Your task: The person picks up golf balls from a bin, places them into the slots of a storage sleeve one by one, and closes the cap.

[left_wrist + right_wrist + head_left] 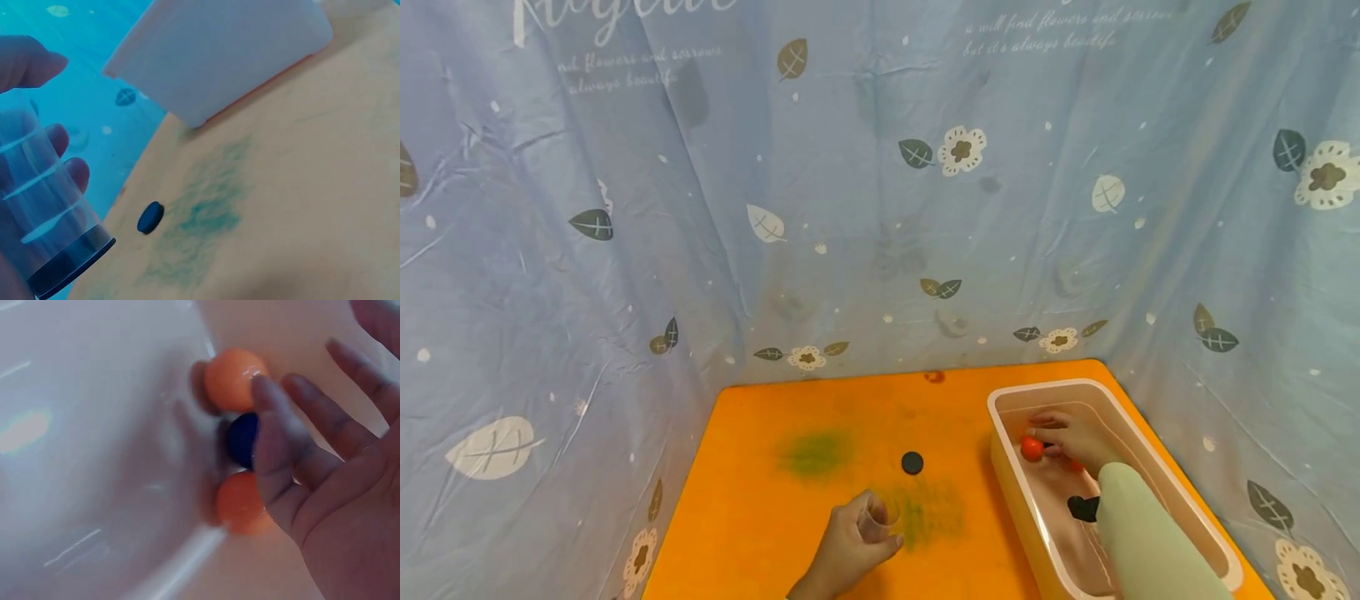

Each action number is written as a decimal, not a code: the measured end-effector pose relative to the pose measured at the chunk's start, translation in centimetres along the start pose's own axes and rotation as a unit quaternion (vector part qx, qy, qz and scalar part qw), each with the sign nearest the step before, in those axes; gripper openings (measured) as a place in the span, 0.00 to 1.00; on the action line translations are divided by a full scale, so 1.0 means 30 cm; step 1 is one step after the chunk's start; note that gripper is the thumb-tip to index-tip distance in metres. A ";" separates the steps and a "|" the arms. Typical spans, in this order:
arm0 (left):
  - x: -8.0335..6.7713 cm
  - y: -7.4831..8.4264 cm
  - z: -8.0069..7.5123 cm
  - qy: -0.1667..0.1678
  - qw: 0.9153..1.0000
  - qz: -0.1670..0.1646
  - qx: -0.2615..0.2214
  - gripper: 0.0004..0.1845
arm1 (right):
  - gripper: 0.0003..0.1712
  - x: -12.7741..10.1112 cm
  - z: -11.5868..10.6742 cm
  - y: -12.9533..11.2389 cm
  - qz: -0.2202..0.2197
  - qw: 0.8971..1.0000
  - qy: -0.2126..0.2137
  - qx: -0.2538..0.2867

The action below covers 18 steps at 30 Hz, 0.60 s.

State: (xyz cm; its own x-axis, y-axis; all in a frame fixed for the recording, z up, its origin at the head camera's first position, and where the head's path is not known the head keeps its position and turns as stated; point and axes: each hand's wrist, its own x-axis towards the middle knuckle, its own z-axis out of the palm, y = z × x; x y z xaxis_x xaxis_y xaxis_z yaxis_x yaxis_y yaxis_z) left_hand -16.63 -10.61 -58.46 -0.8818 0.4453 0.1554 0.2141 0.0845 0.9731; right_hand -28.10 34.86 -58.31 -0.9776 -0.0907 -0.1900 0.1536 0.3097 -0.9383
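Note:
My left hand (853, 542) grips a small clear cup (877, 515) standing on the orange table (760, 517). In the left wrist view the cup (50, 219) shows a dark base, with my fingers (70, 172) curled round it. My right hand (1070, 435) reaches into a white tub (1011, 483) at the right. Its straight fingers (275, 431) lie over a dark blue ball (240, 439) between two orange balls, one above (232, 378) and one below (240, 503), against the tub wall. Only one orange ball (1032, 448) shows plainly in the head view.
A black disc (912, 462) lies on the table between cup and tub, also seen as the disc (150, 217) from the left wrist. Green smudges (816, 452) stain the orange surface. Blue flowered cloth (850, 208) walls in the table at the back and both sides.

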 end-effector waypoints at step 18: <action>-0.030 -0.031 -0.002 -0.024 0.997 -0.041 -0.054 0.13 | 0.25 0.076 0.030 0.116 -0.077 0.987 -0.108 -0.091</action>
State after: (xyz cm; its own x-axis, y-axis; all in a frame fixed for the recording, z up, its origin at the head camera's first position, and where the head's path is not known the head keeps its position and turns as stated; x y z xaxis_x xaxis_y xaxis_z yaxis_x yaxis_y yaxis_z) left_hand -16.05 -11.13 -59.50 -0.8732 0.4826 0.0685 0.0930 0.0271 0.9953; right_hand -29.66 34.90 -62.28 -0.9305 -0.3441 -0.1256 -0.0417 0.4402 -0.8969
